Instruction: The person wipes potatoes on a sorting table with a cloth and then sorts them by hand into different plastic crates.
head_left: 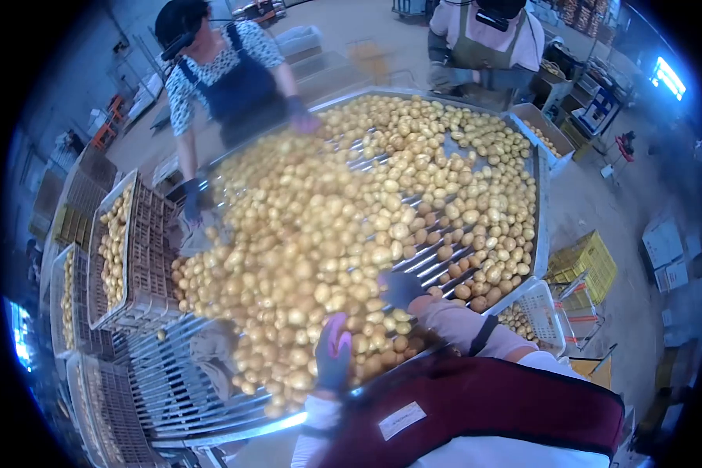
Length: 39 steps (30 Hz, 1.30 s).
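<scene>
A big heap of yellow-skinned potatoes (288, 257) covers most of a slatted metal sorting table (171, 390). My left hand (333, 355), in a grey glove with pink on the fingers, is at the near edge of the heap; its fingers point up and apart, and no potato shows in it. Farther right, my right hand (402, 289) in a dark grey glove reaches over the potatoes beside bare rollers (437, 265). Motion smears its fingers, so I cannot tell whether it holds a potato.
Across the table stand one person (249, 101) in a dark blue apron and another person (487, 47) in a green apron. Crates of potatoes (144, 273) are stacked at the left. A white basket (550, 316) and a yellow crate (593, 265) are at the right. A cloth sack (213, 355) lies on the slats.
</scene>
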Available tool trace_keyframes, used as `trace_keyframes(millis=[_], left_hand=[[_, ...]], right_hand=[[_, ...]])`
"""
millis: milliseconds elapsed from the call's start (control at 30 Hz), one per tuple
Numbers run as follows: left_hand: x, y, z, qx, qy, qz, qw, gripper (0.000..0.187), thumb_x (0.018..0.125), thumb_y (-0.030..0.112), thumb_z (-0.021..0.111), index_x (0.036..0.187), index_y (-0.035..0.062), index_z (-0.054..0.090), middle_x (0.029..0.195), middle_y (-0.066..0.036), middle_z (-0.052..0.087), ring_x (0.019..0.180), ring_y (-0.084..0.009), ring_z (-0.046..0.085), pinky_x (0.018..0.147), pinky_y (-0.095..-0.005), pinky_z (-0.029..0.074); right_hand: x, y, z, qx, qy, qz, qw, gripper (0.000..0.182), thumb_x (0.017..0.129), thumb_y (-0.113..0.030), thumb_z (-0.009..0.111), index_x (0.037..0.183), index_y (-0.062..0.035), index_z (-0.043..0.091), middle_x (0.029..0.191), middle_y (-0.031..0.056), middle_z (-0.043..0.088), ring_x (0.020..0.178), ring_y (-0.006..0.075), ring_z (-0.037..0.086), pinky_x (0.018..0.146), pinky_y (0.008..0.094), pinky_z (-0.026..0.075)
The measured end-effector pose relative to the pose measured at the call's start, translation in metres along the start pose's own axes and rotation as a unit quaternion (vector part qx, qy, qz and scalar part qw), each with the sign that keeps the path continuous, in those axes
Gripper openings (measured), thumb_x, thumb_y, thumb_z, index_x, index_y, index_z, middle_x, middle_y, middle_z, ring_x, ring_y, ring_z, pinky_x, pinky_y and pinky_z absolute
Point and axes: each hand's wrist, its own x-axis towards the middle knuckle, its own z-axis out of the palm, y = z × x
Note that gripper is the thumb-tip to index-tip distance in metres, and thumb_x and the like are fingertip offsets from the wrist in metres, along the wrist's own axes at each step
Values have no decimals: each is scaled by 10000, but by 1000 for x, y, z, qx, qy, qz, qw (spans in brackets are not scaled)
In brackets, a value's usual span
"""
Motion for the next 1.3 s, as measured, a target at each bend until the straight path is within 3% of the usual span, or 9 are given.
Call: trace_keyframes(millis=[133,267,367,533,567,700,867,1167,1300], left_hand=[[13,-5,18,-237,-92,-107,961,538,1021,338,535,1416,-18,458,1348,-163,557,1264,-256,530,1091,-403,418],[23,-13,32,-600,-130,-301,730,638,1028,459,477,1480,21,369,1324,-162,563,1192,-296,574,1037,-409,461],[32,49,27,-665,-133,-335,654,593,1025,463,470,1434,37,418,1290,-162,573,1125,-297,598,959,-394,497],[28,8,37,-706,-70,-356,608,483,1015,420,475,1300,32,513,1144,-150,612,977,-256,609,790,-343,524],[28,3,36,-700,-66,-370,607,477,1014,417,473,1285,27,519,1111,-146,615,952,-252,605,768,-334,523],[29,7,35,-594,-97,-335,725,482,1009,405,477,1271,4,522,1035,-129,620,923,-236,602,731,-312,517],[27,13,34,-409,-132,-219,876,483,1015,358,474,1323,-13,493,1104,-132,619,945,-224,605,769,-308,521],[20,14,30,-481,-126,-252,830,591,844,85,720,1373,6,467,1291,-90,582,1083,-227,613,956,-335,505],[22,34,32,-503,-144,-260,811,566,857,113,697,1364,5,471,1307,-108,573,1131,-251,601,972,-369,501]], right_hand=[[-10,14,12,69,35,17,997,375,816,-331,705,1123,-129,630,997,140,696,898,349,675,794,460,531],[-28,-4,-12,203,1,91,975,481,837,-325,756,1247,-120,612,1078,108,694,967,280,686,820,373,537],[-55,-50,-36,419,-22,-138,897,529,903,-274,706,1368,-92,531,1156,88,673,1009,243,670,840,368,540],[-58,13,-82,183,106,14,977,467,892,-168,645,1349,-126,560,1211,96,647,1044,250,646,861,401,537],[-62,49,-82,-32,105,-19,994,446,839,-165,638,1283,-177,612,1163,94,653,975,283,648,840,407,536],[-69,79,-87,-175,-85,41,980,322,810,-241,663,1126,-181,674,1048,60,662,953,279,649,804,407,527],[-84,66,-92,-38,-47,70,996,277,817,-270,697,1080,-184,680,939,51,655,933,257,649,748,418,533],[-104,45,-58,-130,-121,-76,981,260,786,-184,697,1034,-110,669,997,101,630,954,313,616,781,448,527],[-92,14,-59,192,33,24,981,259,881,-210,672,1103,-76,669,990,132,650,937,313,634,850,413,497]])
